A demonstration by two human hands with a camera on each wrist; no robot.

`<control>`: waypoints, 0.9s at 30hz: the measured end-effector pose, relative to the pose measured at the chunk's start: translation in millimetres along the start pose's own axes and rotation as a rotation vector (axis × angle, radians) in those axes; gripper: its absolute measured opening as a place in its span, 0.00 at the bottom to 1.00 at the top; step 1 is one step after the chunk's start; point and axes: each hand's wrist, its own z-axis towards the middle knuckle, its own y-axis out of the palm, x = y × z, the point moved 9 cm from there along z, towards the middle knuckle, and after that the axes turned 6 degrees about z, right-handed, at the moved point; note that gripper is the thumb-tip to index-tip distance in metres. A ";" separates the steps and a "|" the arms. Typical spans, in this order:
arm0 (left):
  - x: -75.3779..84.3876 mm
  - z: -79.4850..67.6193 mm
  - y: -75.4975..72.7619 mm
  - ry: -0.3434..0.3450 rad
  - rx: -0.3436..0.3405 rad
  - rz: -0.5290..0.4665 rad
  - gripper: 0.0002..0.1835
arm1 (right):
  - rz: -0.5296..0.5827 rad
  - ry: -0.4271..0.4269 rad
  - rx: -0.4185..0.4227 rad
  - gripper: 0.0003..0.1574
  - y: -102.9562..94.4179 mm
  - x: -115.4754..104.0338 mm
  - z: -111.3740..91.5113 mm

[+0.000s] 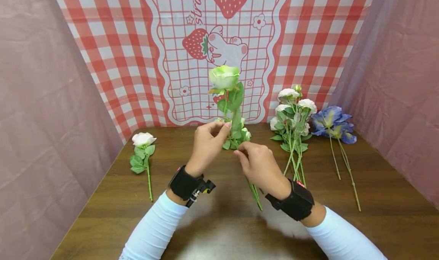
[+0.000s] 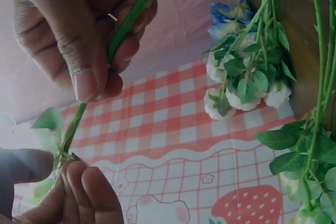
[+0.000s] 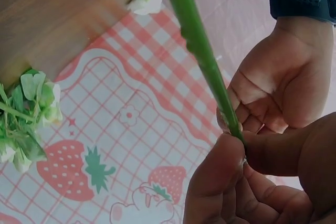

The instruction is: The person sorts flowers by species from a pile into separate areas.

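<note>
A pale green-white rose (image 1: pixel 224 78) stands upright over the middle of the table, its leaves (image 1: pixel 236 100) along the upper stem. My left hand (image 1: pixel 210 145) pinches its stem between thumb and fingers, just by the leaves. Lower down, my right hand (image 1: pixel 264 166) pinches the same green stem (image 3: pixel 202 59) between thumb and fingertips. The left wrist view has both hands on that stem, a short stretch apart. Behind the hands lies a bunch of small greenish-white flowers (image 1: pixel 246 134), partly hidden by them.
On the brown table (image 1: pixel 113 214), a single white rose (image 1: pixel 143 140) lies at the left. To the right are a bunch of white flowers (image 1: pixel 289 95) and blue flowers (image 1: pixel 330 121) on thin stems. A red-checked cloth (image 1: pixel 120 61) hangs behind, with pink cloth (image 1: pixel 58 100) at the sides.
</note>
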 end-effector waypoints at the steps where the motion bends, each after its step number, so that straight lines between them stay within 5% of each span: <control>1: -0.5 0.2 -0.2 -0.008 -0.004 -0.013 0.12 | 0.002 -0.004 0.012 0.04 -1.7 -0.1 0.7; 15: -3.3 -2.5 12.6 -0.046 -0.091 -0.245 0.18 | 0.052 -0.054 0.127 0.08 -13.7 -0.1 3.9; 22: 1.1 -2.6 26.1 0.044 -0.259 -0.098 0.11 | 0.105 -0.042 0.170 0.05 -19.2 1.0 3.5; 27: 4.9 -5.8 35.2 0.087 -0.332 -0.122 0.13 | 0.151 -0.058 0.139 0.08 -13.8 -0.9 2.8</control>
